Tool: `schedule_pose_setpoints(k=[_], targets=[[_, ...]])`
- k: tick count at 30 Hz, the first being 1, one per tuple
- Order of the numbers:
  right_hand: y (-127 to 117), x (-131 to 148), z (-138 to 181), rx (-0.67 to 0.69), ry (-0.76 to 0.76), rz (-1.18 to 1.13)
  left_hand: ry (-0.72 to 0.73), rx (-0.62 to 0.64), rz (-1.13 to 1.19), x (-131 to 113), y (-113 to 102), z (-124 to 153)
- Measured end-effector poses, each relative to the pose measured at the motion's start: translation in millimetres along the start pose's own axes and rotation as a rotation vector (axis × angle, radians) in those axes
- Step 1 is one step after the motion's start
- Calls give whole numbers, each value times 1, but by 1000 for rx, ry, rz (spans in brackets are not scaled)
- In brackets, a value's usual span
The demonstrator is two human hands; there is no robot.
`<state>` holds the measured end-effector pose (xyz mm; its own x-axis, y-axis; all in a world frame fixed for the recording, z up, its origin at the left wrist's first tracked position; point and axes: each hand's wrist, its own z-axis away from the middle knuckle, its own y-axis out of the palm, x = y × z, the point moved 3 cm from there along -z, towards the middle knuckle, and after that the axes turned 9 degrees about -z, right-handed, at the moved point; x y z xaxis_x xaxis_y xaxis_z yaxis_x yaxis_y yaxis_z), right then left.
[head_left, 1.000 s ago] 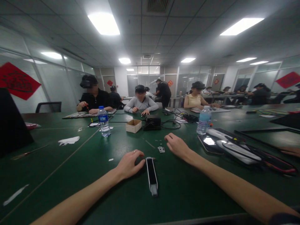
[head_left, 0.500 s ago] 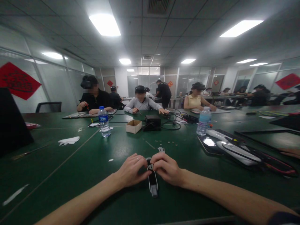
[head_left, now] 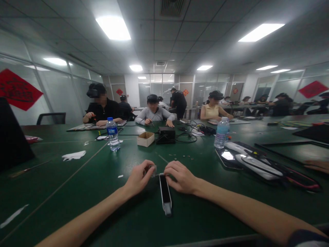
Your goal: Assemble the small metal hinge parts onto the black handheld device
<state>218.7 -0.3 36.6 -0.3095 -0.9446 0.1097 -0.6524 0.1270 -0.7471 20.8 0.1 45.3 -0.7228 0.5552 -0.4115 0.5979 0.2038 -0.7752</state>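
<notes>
A long, narrow device [head_left: 165, 192] with a black inner face, pale rim and grey end lies on the table in front of me. Its grey end points toward me. Left of its far end, my left hand [head_left: 140, 175] is raised, thumb and fingers pinching a small, blurred piece, apparently a metal plate [head_left: 154, 171]. My right hand [head_left: 181, 176] is closed at the device's far right edge, fingers curled and tips pressed together. Whatever lies in those fingertips is hidden. Several small nuts or washers [head_left: 183, 156] lie just beyond the right hand.
A small open box [head_left: 145, 139] and a black box [head_left: 166, 134] with cables stand ahead. Water bottles stand left [head_left: 113, 134] and right [head_left: 221, 133]. White-and-black equipment [head_left: 259, 166] lies at right on the green table [head_left: 102, 199]. Co-workers sit across.
My left hand has lifted up and left off the device with the small piece. The device's dark face is now uncovered. My right hand stays by its far end.
</notes>
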Motion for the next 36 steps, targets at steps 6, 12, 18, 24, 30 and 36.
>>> schedule_pose_setpoints(k=[6, 12, 18, 24, 30, 36], targets=[[2, -22, 2, 174, 312, 65, -114, 90, -59, 27, 9, -6], [9, -29, 6, 281, 354, 69, -123, 166, -83, 31, 14, -6], [10, -30, 7, 291, 378, 22, -140, 173, -34, 27, 14, -6], [10, -31, 7, 282, 375, 0, -182, 181, 29, 31, 14, -6], [9, -30, 7, 284, 365, -13, -178, 224, 109, 33, 20, -5], [9, -30, 7, 281, 347, -64, -179, 204, 83, 26, 22, -3]])
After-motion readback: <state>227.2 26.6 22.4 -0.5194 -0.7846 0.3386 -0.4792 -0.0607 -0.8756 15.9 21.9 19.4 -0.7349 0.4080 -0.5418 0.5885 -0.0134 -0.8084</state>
